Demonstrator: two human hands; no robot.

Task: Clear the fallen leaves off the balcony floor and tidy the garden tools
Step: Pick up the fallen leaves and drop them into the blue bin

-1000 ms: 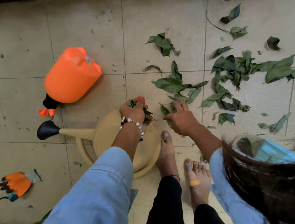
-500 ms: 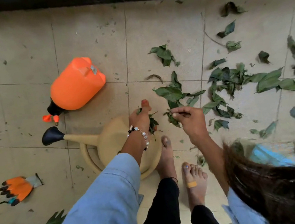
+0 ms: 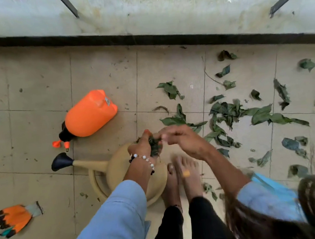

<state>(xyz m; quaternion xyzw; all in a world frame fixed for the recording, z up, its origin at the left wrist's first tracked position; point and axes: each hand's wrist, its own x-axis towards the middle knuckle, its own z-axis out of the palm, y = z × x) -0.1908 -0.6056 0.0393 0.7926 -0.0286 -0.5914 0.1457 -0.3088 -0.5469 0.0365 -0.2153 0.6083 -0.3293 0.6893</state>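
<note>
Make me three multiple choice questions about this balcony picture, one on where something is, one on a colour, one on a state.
1. Where does the orange sprayer lie?
A. left of the scattered leaves
B. among them
C. on the ledge

2. What colour is the watering can?
A. green
B. beige
C. blue

3. What is the left hand doing?
A. resting flat on the floor
B. gripping a bunch of leaves
C. holding a glove

Answers: 1 A, the sprayer lies on its side on bare tile left of the leaves. 2 B, its body and spout are beige, with a black rose. 3 B, green leaves stick out between its curled fingers.
</note>
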